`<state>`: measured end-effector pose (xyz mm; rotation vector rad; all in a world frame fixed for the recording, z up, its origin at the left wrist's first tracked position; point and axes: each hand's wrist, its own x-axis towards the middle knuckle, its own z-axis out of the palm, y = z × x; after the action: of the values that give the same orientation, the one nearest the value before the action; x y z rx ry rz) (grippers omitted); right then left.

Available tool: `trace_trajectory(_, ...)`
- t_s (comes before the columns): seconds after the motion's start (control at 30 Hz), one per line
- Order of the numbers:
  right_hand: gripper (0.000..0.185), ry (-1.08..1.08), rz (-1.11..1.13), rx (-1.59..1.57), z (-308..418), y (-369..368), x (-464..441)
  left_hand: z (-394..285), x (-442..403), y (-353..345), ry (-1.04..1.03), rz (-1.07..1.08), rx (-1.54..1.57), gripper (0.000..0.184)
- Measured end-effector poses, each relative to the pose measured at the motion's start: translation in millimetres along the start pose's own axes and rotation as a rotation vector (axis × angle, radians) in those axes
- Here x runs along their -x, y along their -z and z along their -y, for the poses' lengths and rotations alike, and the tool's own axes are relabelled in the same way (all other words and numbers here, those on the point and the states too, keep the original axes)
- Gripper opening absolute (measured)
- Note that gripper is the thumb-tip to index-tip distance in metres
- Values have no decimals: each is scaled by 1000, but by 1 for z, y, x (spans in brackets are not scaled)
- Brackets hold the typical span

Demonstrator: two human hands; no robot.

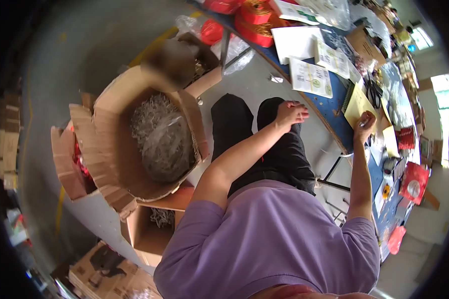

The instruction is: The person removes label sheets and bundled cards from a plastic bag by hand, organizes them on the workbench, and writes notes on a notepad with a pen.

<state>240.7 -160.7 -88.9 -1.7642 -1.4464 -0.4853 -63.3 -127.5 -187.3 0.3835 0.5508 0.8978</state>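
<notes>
My right hand point(365, 125) rests on a yellow notepad point(358, 105) at the table's edge. Its fingers are pinched around a pen point(365, 118), of which only a small pale part shows. Over my lap, close to the table edge, my left hand point(290, 114) has its fingers loosely curled together, and I see nothing in it. Black scissors point(373, 92) lie just beyond the notepad. White printed packets point(311, 77) are on the blue table, between the notepad and the red ribbon rolls point(257, 25).
The blue table point(340, 94) runs along my right side, with papers and red packages point(414, 183) on it. On my left stands a large open carton point(117, 134) holding a plastic bag of shredded filler point(162, 137). A smaller carton point(149, 231) and flattened cardboard point(105, 269) are nearby.
</notes>
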Motion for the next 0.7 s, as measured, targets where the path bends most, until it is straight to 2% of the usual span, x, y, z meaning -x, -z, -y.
trace_trajectory(0.07, 21, 30, 13, 9, -10, -2, 0, 1, 17, -10, 70, 41, 121, 21)
trace_trajectory(0.2, 18, 24, 24, 2, -27, -11, -5, 15, 43, -24, 68, 136, 205, 23)
trace_trajectory(0.43, 19, 27, 11, 53, -40, -16, -11, 9, 87, -47, 103, 187, 181, 28)
trace_trajectory(0.53, 19, 28, -26, 68, -37, -16, -10, -8, 95, -45, 96, 111, 212, 33)
trace_trajectory(0.6, 20, 102, -71, 55, -57, -22, -13, -23, 97, -41, 65, 70, 192, 32)
trace_trajectory(0.63, 20, 7, -42, -20, -53, -22, -11, -31, 96, -39, 51, 45, 168, 31)
trace_trajectory(0.67, 22, 55, -33, -17, -66, -24, -12, -41, 94, -36, 36, 53, 161, 28)
trace_trajectory(0.7, 23, -27, -2, -4, -57, -21, -11, -50, 92, -34, 16, 58, 168, 25)
